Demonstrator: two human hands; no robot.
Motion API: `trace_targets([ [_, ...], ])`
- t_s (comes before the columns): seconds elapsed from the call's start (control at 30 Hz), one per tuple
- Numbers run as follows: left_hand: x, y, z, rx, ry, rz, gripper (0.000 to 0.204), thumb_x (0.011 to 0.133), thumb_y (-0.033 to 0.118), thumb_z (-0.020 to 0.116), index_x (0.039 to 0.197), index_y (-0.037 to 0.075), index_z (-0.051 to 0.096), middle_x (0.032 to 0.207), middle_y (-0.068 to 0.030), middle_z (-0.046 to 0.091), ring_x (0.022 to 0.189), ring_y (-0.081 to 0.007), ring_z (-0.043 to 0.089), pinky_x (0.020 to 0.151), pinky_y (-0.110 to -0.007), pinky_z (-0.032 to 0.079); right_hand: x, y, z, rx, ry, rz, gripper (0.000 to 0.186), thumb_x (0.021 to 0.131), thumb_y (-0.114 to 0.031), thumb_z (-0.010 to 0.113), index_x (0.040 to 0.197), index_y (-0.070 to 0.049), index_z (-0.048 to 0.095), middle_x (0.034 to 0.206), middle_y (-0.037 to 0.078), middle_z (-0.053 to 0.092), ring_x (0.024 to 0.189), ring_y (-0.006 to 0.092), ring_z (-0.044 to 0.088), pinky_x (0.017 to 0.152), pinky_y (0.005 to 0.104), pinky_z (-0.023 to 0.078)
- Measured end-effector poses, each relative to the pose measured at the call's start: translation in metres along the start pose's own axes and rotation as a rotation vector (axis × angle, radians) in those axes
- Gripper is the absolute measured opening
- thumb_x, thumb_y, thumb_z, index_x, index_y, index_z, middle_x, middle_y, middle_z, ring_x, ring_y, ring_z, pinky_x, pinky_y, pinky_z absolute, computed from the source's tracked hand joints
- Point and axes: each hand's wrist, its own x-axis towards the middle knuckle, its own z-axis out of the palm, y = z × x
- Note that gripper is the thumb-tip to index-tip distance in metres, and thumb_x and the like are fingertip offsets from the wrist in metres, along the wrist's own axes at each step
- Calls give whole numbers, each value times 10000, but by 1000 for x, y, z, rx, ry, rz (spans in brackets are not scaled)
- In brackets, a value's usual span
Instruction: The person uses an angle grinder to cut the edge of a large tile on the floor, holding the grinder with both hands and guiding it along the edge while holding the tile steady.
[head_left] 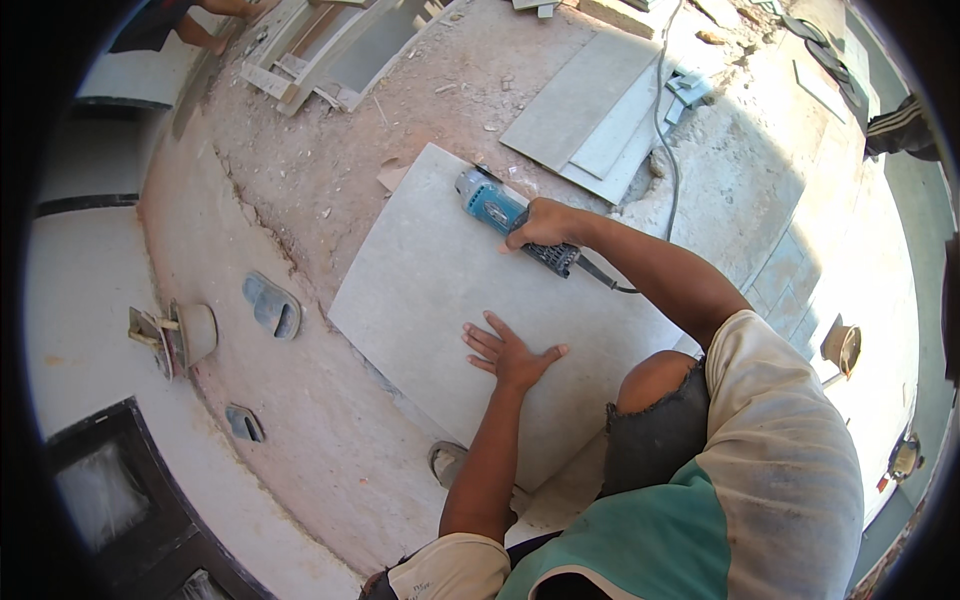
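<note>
A large pale grey tile [420, 270] lies beneath both my hands. My right hand [548, 222] is wrapped round the body of a blue angle grinder [497, 208], whose head points to the tile's far edge. The grinder's disc mostly cannot be made out; a dark edge of it shows by the head. From its rear end a dark power cord [672, 150] loops right and then runs to the far side. Fingers spread, my left hand [513, 355] presses flat on the tile's surface, nearer to me than the grinder, and holds nothing.
More tiles [580, 95] lie beyond, with small offcuts [688, 88] beside them. A wooden frame [310, 60] sits at the far left. Slippers [272, 305] and a bucket [197, 333] stand on the left. Another person's foot [215, 42] shows at the far left; someone's leg [900, 128] at the right.
</note>
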Motion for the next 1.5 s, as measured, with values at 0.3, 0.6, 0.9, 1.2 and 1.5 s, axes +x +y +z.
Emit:
trace_targets([
  [0.3, -2, 4, -3, 19, -16, -18, 1574, 573, 724, 802, 1465, -46, -241, 1449, -414, -324, 1364, -499, -361, 1065, -658, -169, -1, 6, 2, -8, 0, -13, 796, 589, -489, 835, 1009, 165, 667, 1044, 269, 676, 962, 325, 670, 815, 357, 517],
  [0.6, -1, 1, -2, 1, -4, -4, 1585, 563, 723, 809, 1463, -50, -241, 1446, -423, -318, 1361, -502, -363, 1059, -659, -177, -12, 8, 1, 12, -21, 10, 775, 601, -487, 832, 1005, 154, 672, 1033, 258, 678, 960, 317, 665, 813, 355, 513],
  [0.9, -1, 1, -2, -15, 3, 12, 1590, 560, 715, 816, 1460, -55, -246, 1430, -436, -332, 1346, -507, -382, 1043, -663, -199, -25, 12, -1, 20, -25, 28, 785, 605, -485, 835, 1018, 161, 664, 1030, 261, 675, 959, 315, 666, 817, 358, 513],
  [1.2, 0, 0, 1, -10, 12, 17, 1590, 558, 729, 808, 1462, -55, -239, 1434, -430, -333, 1350, -507, -377, 1046, -664, -191, -32, 19, -1, 23, -41, 43, 788, 640, -415, 844, 1102, 183, 620, 1026, 242, 673, 913, 296, 668, 786, 347, 524],
  [1.5, 1, -3, 3, 3, 33, 18, 1591, 551, 734, 808, 1467, -51, -229, 1446, -424, -320, 1361, -508, -359, 1050, -665, -187, -44, 26, -1, 26, -40, 39, 759, 634, -414, 844, 1060, 180, 638, 1002, 237, 676, 900, 292, 666, 783, 351, 521],
])
